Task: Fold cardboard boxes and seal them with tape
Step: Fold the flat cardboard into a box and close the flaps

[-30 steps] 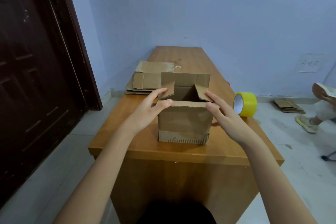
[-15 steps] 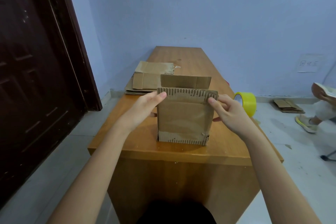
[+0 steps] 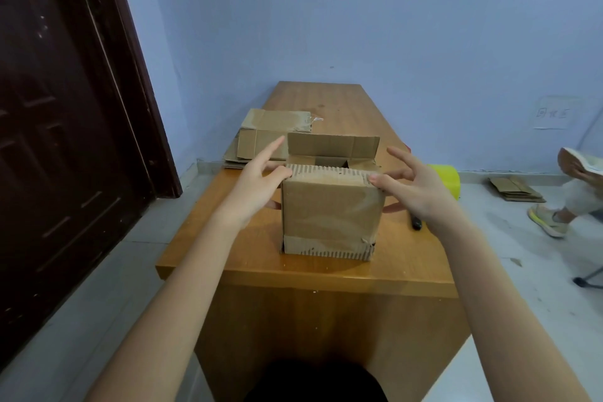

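Flanking box (image 3: pixel 331 215) top edge: L hand (image 3: pixel 257 186) & R hand (image 3: pixel 412 188), fingers splayed, thumbs on near flap.

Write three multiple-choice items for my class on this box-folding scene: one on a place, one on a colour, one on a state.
1. Where does the stack of flattened cardboard lie?
A. on the floor by the door
B. on the table, behind and left of the box
C. inside the box

2. What colour is the tape roll?
A. yellow
B. brown
C. clear

3. How does the far flap stand?
A. folded down
C. torn off
B. upright

Answers:
1 B: the flattened cardboard rests on the table beyond the box.
2 A: the tape roll shows yellow behind the right hand.
3 B: the far flap rises above the opening.
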Demonstrator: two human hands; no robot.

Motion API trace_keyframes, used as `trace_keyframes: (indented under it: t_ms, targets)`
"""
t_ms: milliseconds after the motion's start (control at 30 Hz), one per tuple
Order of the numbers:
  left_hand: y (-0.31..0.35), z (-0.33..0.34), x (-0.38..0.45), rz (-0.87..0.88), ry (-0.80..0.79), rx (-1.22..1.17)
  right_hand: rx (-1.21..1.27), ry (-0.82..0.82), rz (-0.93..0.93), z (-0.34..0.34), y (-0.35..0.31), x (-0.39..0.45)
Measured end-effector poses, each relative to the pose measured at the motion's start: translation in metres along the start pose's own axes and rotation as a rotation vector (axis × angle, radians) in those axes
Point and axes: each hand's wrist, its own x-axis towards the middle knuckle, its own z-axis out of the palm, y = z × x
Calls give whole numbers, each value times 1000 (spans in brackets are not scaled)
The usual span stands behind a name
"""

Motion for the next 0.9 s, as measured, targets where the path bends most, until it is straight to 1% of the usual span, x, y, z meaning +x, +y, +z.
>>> trace_keyframes:
  t_ms: [167,333,633,767,900]
  targets:
    - [8,3,5,-27,-53,75,-68,-190,85,-11,-13,12]
    - [11,1,7,-54,-70,87,-56,-281,127,-14,-13,18]
    - [6,0,5,-31,-72,83,-23,-271,55,-13,-3,14]
    - [9,1,6,-61,-61,74,-10,-263,45,-12,-4,13]
    - [9,1,6,-96,-31,46,4,-217,47,-9,-4,11]
